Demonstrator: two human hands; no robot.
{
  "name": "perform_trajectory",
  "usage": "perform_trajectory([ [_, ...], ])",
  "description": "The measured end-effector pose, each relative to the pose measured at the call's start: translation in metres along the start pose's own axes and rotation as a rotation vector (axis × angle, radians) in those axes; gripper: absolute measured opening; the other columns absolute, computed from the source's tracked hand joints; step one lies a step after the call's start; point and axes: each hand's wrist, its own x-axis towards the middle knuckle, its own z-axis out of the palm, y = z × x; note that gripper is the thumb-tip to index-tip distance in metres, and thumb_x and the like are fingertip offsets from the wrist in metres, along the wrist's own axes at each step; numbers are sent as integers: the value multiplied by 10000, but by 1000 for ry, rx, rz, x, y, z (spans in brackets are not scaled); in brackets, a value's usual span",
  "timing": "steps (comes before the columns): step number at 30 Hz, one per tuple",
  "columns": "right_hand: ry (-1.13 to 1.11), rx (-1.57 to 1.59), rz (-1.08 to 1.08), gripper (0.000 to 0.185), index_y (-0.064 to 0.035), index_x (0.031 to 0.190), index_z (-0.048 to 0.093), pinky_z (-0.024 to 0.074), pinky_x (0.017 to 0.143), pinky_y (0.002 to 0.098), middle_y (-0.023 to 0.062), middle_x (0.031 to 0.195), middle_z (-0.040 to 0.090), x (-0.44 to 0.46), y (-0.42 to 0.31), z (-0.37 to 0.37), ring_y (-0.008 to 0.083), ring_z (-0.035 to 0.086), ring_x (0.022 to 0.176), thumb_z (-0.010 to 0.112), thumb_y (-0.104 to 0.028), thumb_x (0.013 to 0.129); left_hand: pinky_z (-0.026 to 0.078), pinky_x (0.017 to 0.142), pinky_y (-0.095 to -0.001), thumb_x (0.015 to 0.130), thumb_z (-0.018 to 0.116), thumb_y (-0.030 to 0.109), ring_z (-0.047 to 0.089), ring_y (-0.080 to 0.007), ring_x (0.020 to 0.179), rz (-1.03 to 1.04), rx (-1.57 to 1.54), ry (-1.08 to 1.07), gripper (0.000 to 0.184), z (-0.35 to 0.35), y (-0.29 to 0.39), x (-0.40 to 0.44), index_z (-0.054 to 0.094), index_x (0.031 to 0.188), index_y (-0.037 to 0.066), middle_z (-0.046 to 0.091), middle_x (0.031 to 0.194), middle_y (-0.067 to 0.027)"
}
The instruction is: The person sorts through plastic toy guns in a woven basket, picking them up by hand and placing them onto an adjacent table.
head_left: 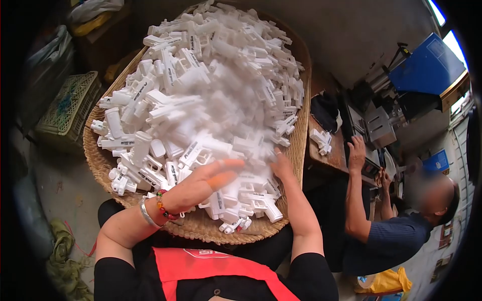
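Note:
A heap of white plastic toy guns (168, 105) with black lettering fills a large woven basket (95, 163) in front of me. The heap's middle is smeared by motion. My left hand (211, 180) is over the near part of the heap, its fingers stretched to the right and blurred, with an orange wrap on a finger. A beaded bracelet (161, 205) and a silver bangle (145, 213) circle that wrist. Against the heap's near right side lies my right hand (282, 166). Its fingertips are blurred among the toy guns, so their grip is hidden.
A co-worker (391, 236) sits at right, hands at a machine (379, 128) on a bench. White toy gun parts (321, 141) lie on the bench's near corner. At left stand a plastic crate (68, 103) and a green net sack (63, 258).

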Motion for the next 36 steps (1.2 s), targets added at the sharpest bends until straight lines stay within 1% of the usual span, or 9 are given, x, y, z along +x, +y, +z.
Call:
perform_trajectory([
  [6,199,210,-2,311,-34,1063,600,479,710,306,119,906,648,-28,-25,-72,213,619,809,637,-202,804,351,970,-264,939,492,174,452,-125,1153,35,60,26,380,-3,0,-1,462,1289,28,522,1222,-58],
  [8,130,660,130,279,-34,1058,594,458,636,252,67,883,635,-49,-50,-111,138,595,737,631,-158,811,350,975,-267,936,498,171,454,-129,1153,37,44,62,387,-1,-1,-1,456,1292,26,516,1231,-61],
  [14,-281,1680,32,583,-31,1229,473,453,628,265,84,1030,614,-111,-125,-144,175,611,796,665,-276,736,301,1038,-331,937,504,205,313,-177,1286,106,7,53,585,7,0,-4,219,1419,35,338,1391,-107],
  [16,-405,1708,-45,582,-36,1237,471,448,623,276,85,1063,589,-121,-143,-139,180,589,844,653,-257,731,370,992,-330,946,479,295,355,-183,1263,85,-135,-84,587,6,-3,2,238,1409,27,353,1376,-118],
  [19,-429,1770,-100,595,-33,1291,420,482,688,307,109,1115,566,-123,-150,-127,199,571,940,622,-233,768,513,725,-282,947,419,420,607,-157,911,-200,-415,-401,529,-1,12,-4,388,1301,27,576,1093,-97],
  [22,-206,1643,-29,401,-16,1265,399,501,698,291,126,1111,558,-121,-169,-126,196,599,907,501,-197,922,493,652,-236,940,477,360,616,-136,833,-69,-311,-10,426,-1,-2,-3,463,1237,55,604,1016,-73],
  [24,-217,1542,94,395,-12,1241,426,502,689,266,129,1096,561,-124,-168,-116,183,611,874,501,-252,936,488,746,-267,929,527,273,595,-155,908,4,-331,76,412,1,-4,-1,456,1254,30,585,1068,-81],
  [27,-227,1412,13,313,-5,1043,560,489,604,237,91,822,623,-146,-174,-112,159,623,702,498,-294,939,376,956,-313,874,597,143,492,-252,1116,490,548,404,466,4,-5,-1,435,1279,-20,501,1208,-136],
  [36,-74,1437,-106,230,-6,889,558,462,529,227,79,681,611,-156,-191,-108,146,589,570,583,-234,897,393,916,-372,804,617,62,480,-337,1082,699,910,428,416,15,-2,-6,511,1201,7,465,1246,-183],
])
